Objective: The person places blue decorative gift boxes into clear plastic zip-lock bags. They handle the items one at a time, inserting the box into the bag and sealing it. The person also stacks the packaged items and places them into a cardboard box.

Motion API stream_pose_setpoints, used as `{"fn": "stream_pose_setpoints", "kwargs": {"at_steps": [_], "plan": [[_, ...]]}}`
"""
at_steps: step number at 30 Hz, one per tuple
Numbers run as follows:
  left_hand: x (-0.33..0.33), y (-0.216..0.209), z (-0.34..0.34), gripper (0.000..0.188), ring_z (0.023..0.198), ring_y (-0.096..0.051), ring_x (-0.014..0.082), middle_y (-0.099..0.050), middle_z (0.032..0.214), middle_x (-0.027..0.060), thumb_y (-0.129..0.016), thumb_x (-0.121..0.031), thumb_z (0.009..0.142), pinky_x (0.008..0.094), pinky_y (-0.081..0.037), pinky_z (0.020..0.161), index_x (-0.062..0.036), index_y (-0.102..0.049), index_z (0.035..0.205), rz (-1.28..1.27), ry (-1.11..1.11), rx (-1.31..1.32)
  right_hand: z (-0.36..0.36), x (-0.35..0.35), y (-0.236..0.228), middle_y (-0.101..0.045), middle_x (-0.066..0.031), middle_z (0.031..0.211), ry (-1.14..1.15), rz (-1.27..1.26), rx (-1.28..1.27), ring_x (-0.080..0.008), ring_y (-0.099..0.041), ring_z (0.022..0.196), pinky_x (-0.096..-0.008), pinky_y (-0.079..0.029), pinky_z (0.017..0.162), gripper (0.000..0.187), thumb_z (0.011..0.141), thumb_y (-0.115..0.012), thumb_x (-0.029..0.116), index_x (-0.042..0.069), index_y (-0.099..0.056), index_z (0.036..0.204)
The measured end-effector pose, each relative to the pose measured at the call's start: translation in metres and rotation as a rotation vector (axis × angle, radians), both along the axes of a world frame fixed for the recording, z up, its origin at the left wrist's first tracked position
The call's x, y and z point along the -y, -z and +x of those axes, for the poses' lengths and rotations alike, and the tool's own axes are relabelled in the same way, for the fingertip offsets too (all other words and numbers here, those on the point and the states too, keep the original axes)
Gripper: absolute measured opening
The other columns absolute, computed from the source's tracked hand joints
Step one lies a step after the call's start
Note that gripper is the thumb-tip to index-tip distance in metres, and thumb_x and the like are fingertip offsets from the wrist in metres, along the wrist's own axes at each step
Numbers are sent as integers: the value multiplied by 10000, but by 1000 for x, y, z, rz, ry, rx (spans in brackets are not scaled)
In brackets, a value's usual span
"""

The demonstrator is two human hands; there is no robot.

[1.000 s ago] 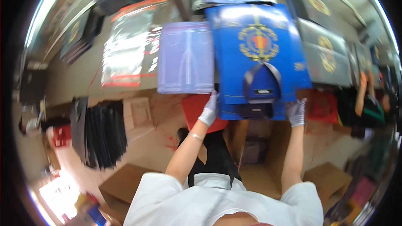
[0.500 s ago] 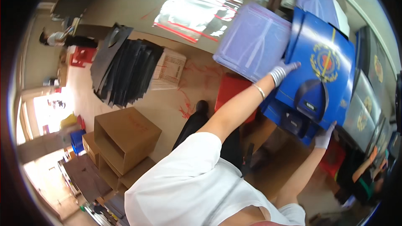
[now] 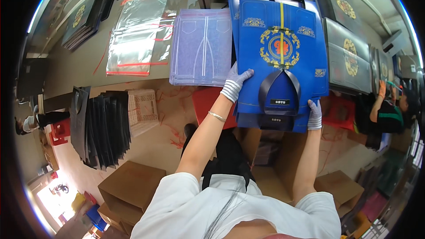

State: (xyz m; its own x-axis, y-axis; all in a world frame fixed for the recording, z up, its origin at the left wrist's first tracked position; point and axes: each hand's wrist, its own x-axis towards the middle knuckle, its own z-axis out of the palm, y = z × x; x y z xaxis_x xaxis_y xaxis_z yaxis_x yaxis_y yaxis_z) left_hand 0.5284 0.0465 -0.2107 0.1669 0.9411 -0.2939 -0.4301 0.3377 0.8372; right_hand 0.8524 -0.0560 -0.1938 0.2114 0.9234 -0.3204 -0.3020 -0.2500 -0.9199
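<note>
In front of me is a stack of flat blue gift bags point(image 3: 280, 46) with gold-and-red emblems, a yellow vertical stripe and dark ribbon handles at the near end. Its near part overhangs the table edge. My left hand point(image 3: 239, 83), in a grey glove with a striped cuff, is closed on the left side of the stack, its thumb on top. At the lower right edge my gloved right hand point(image 3: 314, 115) grips the stack, fingers partly hidden under it. Directly left lies a pile of lavender printed sheets point(image 3: 200, 46) with white outlines.
Clear plastic bags with red edges point(image 3: 137, 31) lie on the table, left of the sheets. More dark bags point(image 3: 349, 57) are at the right. Black bags point(image 3: 99, 126) stand beside a pale crate point(image 3: 142, 111) on the floor. Cardboard boxes point(image 3: 130, 183) sit nearby; a co-worker point(image 3: 389, 110) works far right.
My view has turned and levelled, so the table now runs across the top. Both hands still hold the blue bags, which now sit straighter in front of me.
</note>
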Motion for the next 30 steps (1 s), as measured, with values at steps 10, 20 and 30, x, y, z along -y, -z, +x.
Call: {"fn": "stream_pose_setpoints", "kwargs": {"at_steps": [10,20,30], "plan": [[-6,-62,-18,447,814,-550,118,-583,938,50,-675,-100,769,258,-479,752,-15,-481,1163,68,19,110,-10,6,-51,-564,-68,1056,124,178,164,-163,-539,932,-288,-426,848,458,777,-619,70,-1,-460,1201],[59,-169,-34,588,978,-495,106,-549,1098,54,-635,-31,783,252,-425,866,-1,-364,1303,227,-33,111,14,67,-56,-361,-154,1336,46,190,-226,-287,-417,1187,-412,-350,1002,486,857,-487,162,-4,-356,1295],[189,-190,-203,401,819,-530,63,-564,930,3,-643,-14,793,222,-462,769,-29,-480,1158,-20,-392,-75,-180,65,-78,-552,-117,1062,-230,72,-150,-236,-557,913,-343,-450,843,574,727,-656,137,-13,-416,1227]]}}
